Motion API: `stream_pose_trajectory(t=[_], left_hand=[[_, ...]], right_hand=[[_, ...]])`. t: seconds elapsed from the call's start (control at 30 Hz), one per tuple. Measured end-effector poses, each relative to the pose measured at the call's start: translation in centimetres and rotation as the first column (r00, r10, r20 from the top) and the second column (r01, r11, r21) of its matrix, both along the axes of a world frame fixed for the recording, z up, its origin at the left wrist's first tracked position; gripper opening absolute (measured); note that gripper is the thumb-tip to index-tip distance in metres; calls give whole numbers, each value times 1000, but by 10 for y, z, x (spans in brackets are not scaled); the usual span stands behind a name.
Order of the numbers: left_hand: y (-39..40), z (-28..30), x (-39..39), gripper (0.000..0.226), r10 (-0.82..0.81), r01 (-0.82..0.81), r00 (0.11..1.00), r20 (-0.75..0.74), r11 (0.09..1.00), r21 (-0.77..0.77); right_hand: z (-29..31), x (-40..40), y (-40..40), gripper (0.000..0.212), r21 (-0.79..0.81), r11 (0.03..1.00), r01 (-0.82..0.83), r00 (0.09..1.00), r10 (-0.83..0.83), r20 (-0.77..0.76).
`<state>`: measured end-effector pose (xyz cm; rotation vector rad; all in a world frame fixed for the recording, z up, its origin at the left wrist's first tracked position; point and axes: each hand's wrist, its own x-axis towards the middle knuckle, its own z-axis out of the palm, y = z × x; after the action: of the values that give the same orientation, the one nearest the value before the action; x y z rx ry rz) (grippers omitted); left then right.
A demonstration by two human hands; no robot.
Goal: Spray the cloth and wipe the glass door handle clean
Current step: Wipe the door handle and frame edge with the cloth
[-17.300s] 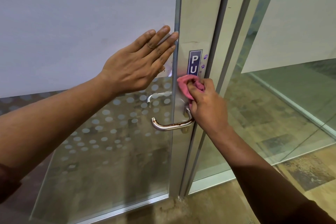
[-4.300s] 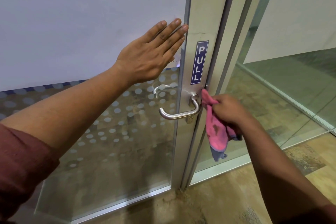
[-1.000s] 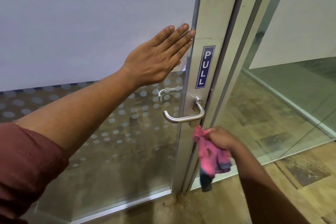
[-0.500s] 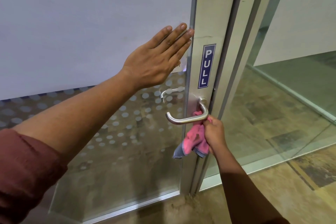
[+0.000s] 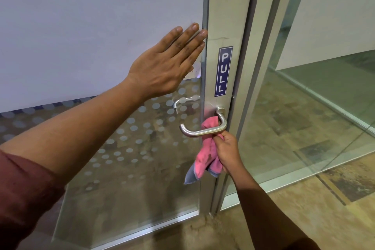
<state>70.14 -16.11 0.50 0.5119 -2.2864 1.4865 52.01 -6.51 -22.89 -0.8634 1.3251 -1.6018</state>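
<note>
Your maroon sleeve [image 5: 22, 195] fills the lower left corner, pushed up so the forearm is bare as it reaches across the glass door [image 5: 91, 26]. Your left hand [image 5: 164, 67] lies flat against the frosted upper panel, fingers [image 5: 188, 35] straight, close together and gripping nothing; their tips reach the edge of the metal stile [image 5: 229, 6]. Below that hand the glass carries a pattern of pale dots [image 5: 142, 128], and a second lever on the far side of the door shows through it.

On the stile, a blue PULL sticker [image 5: 223, 71] runs vertically just above the door handle [image 5: 203, 130]. The handle is a brushed steel lever pointing left, its free end curving back toward the glass. The pink cloth [image 5: 205, 154] is tucked up behind the lever, between it and the stile, and hangs down below, with a grey-blue corner at the bottom.

Your right hand [image 5: 227, 152] sits just under the lever, fingers closed around the bunched cloth, the knuckles touching or nearly touching the underside of the bar.

To the right stands a fixed glass panel [image 5: 304, 107], with tan floor tiles [image 5: 334, 199] beneath.
</note>
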Motion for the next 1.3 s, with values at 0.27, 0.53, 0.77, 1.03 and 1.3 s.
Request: stream_pose_trajectory(t=[0.27,0.53,0.77,1.03,1.3], left_hand=[[-1,-4,-2,58,-13,13,1000,-12,999,-46],[-4,-1,0,58,-10,10,1000,-14,1000,-2],[-3,0,-2,58,-19,19,1000,-19,1000,2],[-1,-1,1,58,-17,17,1000,-13,1000,-12],[0,3,1,57,-35,35,999,-16,999,-6]], right_hand=[[-9,20,7,39,-161,960,229,960,-250,-129],[-7,20,0,44,-92,972,218,557,-202,-806],[-48,-3,34,35,169,965,201,595,17,-804],[-19,-27,47,52,-32,963,268,772,-234,-591],[91,-51,31,47,-221,964,149,234,-251,-939]])
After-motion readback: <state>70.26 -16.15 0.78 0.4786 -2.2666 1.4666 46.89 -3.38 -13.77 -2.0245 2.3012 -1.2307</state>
